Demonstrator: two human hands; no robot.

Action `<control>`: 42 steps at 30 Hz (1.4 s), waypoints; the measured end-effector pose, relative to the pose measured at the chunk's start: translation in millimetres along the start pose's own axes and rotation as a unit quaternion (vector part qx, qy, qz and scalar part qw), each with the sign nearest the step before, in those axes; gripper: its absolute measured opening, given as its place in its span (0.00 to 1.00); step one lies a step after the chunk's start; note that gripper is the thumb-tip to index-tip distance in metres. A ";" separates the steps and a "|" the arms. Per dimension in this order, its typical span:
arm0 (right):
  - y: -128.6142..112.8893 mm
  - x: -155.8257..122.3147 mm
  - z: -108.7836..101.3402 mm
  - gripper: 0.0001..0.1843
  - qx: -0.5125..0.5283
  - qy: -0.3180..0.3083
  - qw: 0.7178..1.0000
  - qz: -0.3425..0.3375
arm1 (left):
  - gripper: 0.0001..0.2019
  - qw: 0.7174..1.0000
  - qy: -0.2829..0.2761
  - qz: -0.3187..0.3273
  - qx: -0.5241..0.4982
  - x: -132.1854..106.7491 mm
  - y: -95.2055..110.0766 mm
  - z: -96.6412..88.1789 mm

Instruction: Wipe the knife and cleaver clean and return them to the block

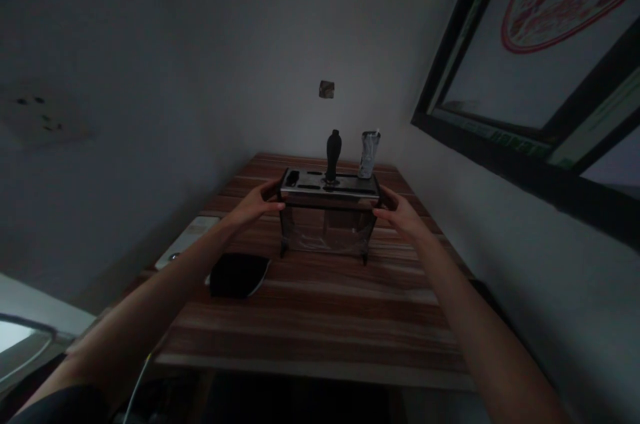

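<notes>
A knife holder [327,199] with a slotted metal top, see-through sides and dark legs stands upright on the wooden table. My left hand [264,201] grips its left end, with the thumb along the front edge below the top. At the opposite end my right hand [396,208] holds it in the same way. Fingers of both hands are partly hidden behind the ends. A black handle [333,154] sticks up from the middle of the top. Near the right end rises a grey, wrapped-looking piece [369,154]; its kind I cannot make out.
On the wooden table [310,317], a black flat item [239,275] lies left of the holder, beside a white panel-like object [187,241]. Walls close in at the back and both sides. A socket [43,114] is on the left wall, a framed picture [540,57] on the right.
</notes>
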State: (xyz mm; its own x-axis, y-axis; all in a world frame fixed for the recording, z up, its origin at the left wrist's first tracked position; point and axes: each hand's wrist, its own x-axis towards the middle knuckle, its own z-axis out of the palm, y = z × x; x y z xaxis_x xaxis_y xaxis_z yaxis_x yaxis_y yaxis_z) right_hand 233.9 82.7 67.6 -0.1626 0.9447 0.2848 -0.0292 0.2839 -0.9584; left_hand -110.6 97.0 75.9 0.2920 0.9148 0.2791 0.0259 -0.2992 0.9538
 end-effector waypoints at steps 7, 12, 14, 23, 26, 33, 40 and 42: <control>6.8 -3.1 -6.3 0.39 0.007 0.013 1.000 -0.005 | 0.39 1.000 -0.009 0.003 -0.003 5.4 -6.8 4.2; 3.7 -3.9 -8.3 0.40 -0.009 0.013 1.000 0.010 | 0.40 1.000 -0.005 0.009 -0.005 6.5 -8.9 7.0; 2.6 -4.6 -8.7 0.40 -0.009 0.010 1.000 0.014 | 0.40 1.000 -0.002 0.007 -0.018 6.4 -8.7 8.5; 0.5 -5.9 -9.4 0.39 -0.003 0.008 1.000 0.007 | 0.37 0.999 -0.016 0.008 -0.033 9.1 -14.1 7.2; -2.6 -5.2 -10.9 0.39 -0.017 -0.004 1.000 0.014 | 0.37 0.999 -0.013 0.012 -0.035 9.5 -14.6 6.8; 1.5 -0.2 -19.1 0.40 -0.037 -0.018 0.999 0.016 | 0.40 1.000 -0.020 0.002 -0.021 8.1 -8.2 10.1; 4.5 -0.1 -21.6 0.40 -0.041 -0.020 0.999 0.010 | 0.43 0.998 -0.051 0.028 0.008 4.9 -6.6 13.6; 4.4 -2.0 -19.5 0.41 -0.043 -0.013 0.999 0.008 | 0.46 0.996 -0.071 0.048 0.023 2.9 -4.6 14.0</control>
State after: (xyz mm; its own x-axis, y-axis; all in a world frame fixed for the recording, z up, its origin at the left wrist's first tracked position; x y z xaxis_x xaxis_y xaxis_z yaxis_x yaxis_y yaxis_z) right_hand 253.4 85.3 63.2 -0.1889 0.9451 0.2668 0.0592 0.2821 -0.9575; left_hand -96.5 97.2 70.8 0.4272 0.8348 0.3474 0.0345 -0.3990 0.9163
